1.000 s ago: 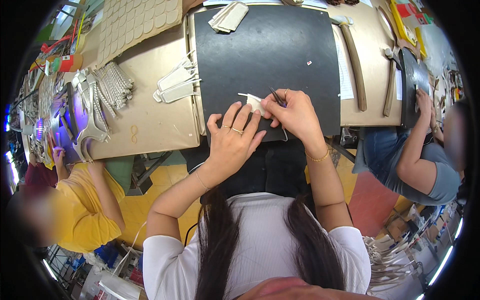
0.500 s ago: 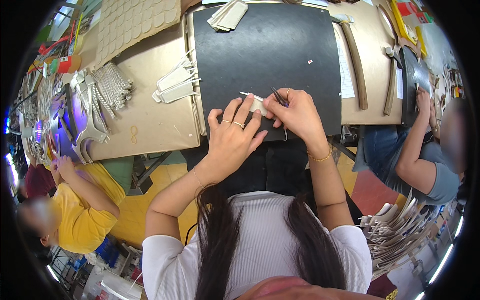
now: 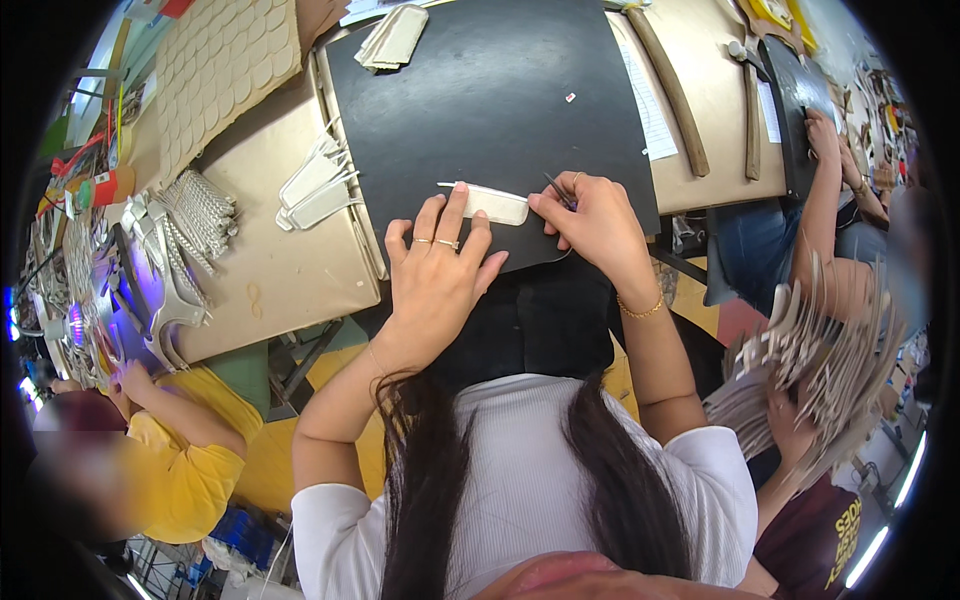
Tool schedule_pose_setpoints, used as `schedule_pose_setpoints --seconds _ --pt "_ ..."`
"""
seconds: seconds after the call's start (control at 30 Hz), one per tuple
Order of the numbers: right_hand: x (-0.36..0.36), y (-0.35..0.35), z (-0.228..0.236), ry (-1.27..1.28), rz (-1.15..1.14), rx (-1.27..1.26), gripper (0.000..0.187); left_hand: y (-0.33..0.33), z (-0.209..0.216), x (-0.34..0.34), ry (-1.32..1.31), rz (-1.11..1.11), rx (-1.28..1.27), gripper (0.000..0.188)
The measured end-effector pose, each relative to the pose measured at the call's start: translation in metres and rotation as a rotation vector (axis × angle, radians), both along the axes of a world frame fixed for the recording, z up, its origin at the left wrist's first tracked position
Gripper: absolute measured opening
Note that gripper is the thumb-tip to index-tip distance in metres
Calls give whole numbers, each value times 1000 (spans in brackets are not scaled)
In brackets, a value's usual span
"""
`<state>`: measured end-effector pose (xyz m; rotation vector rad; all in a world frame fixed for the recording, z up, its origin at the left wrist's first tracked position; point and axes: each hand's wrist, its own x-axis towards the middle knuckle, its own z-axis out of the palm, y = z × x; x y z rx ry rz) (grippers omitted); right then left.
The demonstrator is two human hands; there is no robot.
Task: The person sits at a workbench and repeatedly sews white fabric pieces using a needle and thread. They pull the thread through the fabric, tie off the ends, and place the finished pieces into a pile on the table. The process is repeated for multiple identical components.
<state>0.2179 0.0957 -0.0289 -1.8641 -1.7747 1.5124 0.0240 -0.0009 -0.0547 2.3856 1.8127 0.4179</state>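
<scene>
A small cream rounded tab (image 3: 500, 208) lies near the close edge of a black mat (image 3: 480, 110), a thin pale cord along its far side. My left hand (image 3: 432, 270) rests over the tab's left part, fingers spread, their tips pressing on tab and cord. At the tab's right end, my right hand (image 3: 600, 222) pinches the cord between thumb and index finger. Dark, pointed tweezers (image 3: 554, 187) stick up out of that same hand; their rest is hidden by the fingers. Similar tabs with cords (image 3: 318, 185) lie left of the mat.
A stack of cream tabs (image 3: 393, 38) sits at the mat's far left. Braided straps (image 3: 197, 215) and a scalloped sheet (image 3: 228, 80) lie further left. A hammer (image 3: 750, 110) lies right. Co-workers sit at both sides; another person holds a bundle of straps (image 3: 800, 370) close by my right.
My right hand has drawn right, away from my left, uncovering more of the tab. The whole view has shifted. At the right, a person with the strap bundle has come closer.
</scene>
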Motion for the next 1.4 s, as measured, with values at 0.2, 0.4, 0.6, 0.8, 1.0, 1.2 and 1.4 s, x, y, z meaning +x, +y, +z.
schedule_pose_setpoints --seconds 0.2,0.4,0.6,0.8,1.0,1.2,1.4 --pt "-2 -1 -2 -32 28 47 31 0 -3 0 27 5 20 55" --pt "1 -6 -15 -41 66 217 27 10 -12 5 136 -4 52 59" --pt "-9 -13 -24 -176 168 532 22 11 -8 0 128 15 25 48" --pt "-23 -2 -26 -147 344 727 19 19 -5 -19 39 -63 -46 44" --pt "-21 -2 -31 -135 355 805 18 44 -1 -35 -40 -230 -16 41" --pt "-21 -5 -34 -108 307 820 17 51 2 -39 -68 -283 -13 33" --pt "-21 -11 -32 -50 193 783 18 51 4 -39 -95 -275 -27 36"
